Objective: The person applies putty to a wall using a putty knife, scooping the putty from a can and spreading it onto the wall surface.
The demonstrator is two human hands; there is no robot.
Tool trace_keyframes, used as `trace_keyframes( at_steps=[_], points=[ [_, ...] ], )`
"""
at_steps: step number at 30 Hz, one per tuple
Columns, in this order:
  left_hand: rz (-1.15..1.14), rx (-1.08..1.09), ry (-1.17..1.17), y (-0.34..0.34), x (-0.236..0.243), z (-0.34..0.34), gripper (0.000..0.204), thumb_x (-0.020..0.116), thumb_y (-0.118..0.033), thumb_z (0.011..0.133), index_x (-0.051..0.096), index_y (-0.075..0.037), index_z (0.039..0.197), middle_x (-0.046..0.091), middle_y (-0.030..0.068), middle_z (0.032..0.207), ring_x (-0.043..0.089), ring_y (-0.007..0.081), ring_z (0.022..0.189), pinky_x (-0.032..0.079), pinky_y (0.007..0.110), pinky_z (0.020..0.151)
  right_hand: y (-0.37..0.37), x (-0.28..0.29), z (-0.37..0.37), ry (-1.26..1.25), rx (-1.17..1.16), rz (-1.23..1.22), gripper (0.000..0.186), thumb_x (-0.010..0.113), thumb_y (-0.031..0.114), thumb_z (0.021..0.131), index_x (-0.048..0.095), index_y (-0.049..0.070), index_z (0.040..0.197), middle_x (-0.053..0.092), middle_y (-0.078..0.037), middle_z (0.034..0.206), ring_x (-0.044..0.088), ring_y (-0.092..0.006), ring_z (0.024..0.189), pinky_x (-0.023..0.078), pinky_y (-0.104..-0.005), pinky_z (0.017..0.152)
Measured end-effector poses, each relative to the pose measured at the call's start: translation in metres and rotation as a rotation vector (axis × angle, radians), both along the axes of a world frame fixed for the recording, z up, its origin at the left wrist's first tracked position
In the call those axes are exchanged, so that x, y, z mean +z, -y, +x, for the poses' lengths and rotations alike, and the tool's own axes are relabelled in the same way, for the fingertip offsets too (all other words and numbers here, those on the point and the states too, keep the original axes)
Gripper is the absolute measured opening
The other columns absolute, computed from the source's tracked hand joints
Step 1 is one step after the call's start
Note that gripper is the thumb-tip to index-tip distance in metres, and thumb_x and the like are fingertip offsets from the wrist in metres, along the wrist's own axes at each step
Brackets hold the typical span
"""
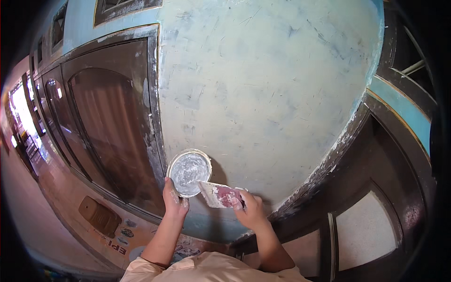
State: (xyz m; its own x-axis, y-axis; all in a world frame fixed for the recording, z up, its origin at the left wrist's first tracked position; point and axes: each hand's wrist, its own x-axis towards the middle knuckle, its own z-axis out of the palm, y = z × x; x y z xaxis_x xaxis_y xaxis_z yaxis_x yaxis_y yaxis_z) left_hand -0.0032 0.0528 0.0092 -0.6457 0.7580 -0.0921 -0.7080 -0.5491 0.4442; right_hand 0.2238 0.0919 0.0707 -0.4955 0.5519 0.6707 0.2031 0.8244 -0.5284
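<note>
My left hand [174, 201] is closed on the near left rim of a round, pale-rimmed tub [189, 170] held in front of the wall. Greyish-white paste, swirled and smeared, covers the inside of the tub. In my right hand [251, 212] is a wide putty knife [217, 194] with a dark red patch and white paste stuck to it. The knife's flat edge points left and lies at the tub's lower right rim; whether it touches, I cannot tell. White smears mark the fingers of my left hand.
Ahead stands a patchy, skim-coated wall [263, 89] with bluish edges. A dark, paint-spotted door frame [155, 94] with a curtained panel [110, 113] is on the left. To the right is another dark doorway [376, 160]. A brown plastic stool [98, 215] stands on the floor at lower left.
</note>
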Motion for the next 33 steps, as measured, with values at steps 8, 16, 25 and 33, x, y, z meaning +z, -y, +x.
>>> trace_keyframes(
  at_steps=[8,16,25,33],
  points=[
    [0.046,0.011,-0.018,0.004,-0.002,-0.006,0.047,0.027,-0.033,0.106,0.046,0.001,0.132,0.055,0.0139,0.131,0.054,0.0253,0.12,0.042,0.04,0.105,-0.024,0.006,0.012,-0.499,0.334,-0.778,0.02,0.051,0.017,0.099,0.053,0.001,0.111,0.063,-0.005,0.088,0.06,-0.0121,0.067,0.05,-0.0267,0.06],
    [0.028,-0.002,-0.009,0.012,0.007,-0.001,0.046,0.029,-0.034,0.105,0.045,0.0,0.133,0.053,0.0131,0.134,0.053,0.0248,0.122,0.041,0.039,0.106,-0.045,-0.02,0.02,-0.611,0.484,-0.64,0.021,0.056,0.022,0.098,0.056,0.002,0.106,0.062,-0.007,0.09,0.061,-0.0195,0.071,0.051,-0.0347,0.063],
    [0.041,-0.008,-0.056,0.021,0.015,0.005,0.046,0.032,-0.034,0.105,0.047,0.0,0.132,0.055,0.0126,0.131,0.055,0.0242,0.12,0.042,0.039,0.104,-0.031,0.014,0.021,-0.691,0.602,-0.736,0.05,0.063,0.031,0.078,0.059,-0.01,0.107,0.064,-0.02,0.105,0.063,-0.0248,0.099,0.048,-0.0346,0.091],
    [0.079,-0.011,-0.066,0.022,0.018,0.006,0.046,0.033,-0.034,0.105,0.047,0.0,0.132,0.056,0.0126,0.13,0.055,0.0247,0.119,0.043,0.039,0.103,-0.035,0.007,0.021,-0.484,0.396,-0.588,0.025,0.061,0.005,0.083,0.059,-0.006,0.105,0.063,-0.011,0.105,0.058,-0.0163,0.102,0.043,-0.0298,0.094]
  ],
)
